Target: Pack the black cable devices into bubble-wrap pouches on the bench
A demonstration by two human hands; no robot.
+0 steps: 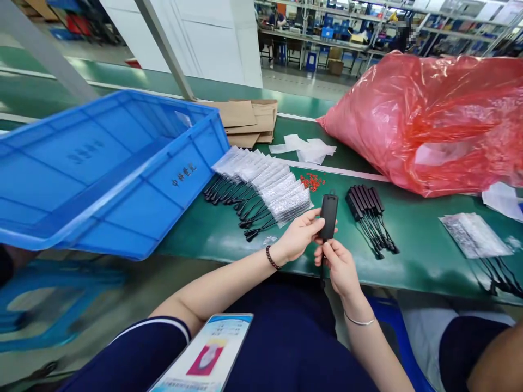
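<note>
My left hand point(297, 237) pinches the lower part of a black oblong device point(328, 213) held upright over the green table point(417, 256) near its front edge. My right hand point(339, 267) is closed just under it, on the device's thin cable, which hangs down towards my lap. A row of bagged black devices point(269, 188) lies fanned out to the left. A bunch of bare black devices with cables point(370, 215) lies to the right. Small red pieces point(312, 181) are scattered just behind the held device.
A large blue crate point(102, 169) stands tilted at the left. A full red plastic bag point(433, 120) fills the back right. Flat cardboard point(249, 122) and white bags point(304, 148) lie behind. More bagged parts point(474, 235) lie at the right, by another person's knee point(474, 343).
</note>
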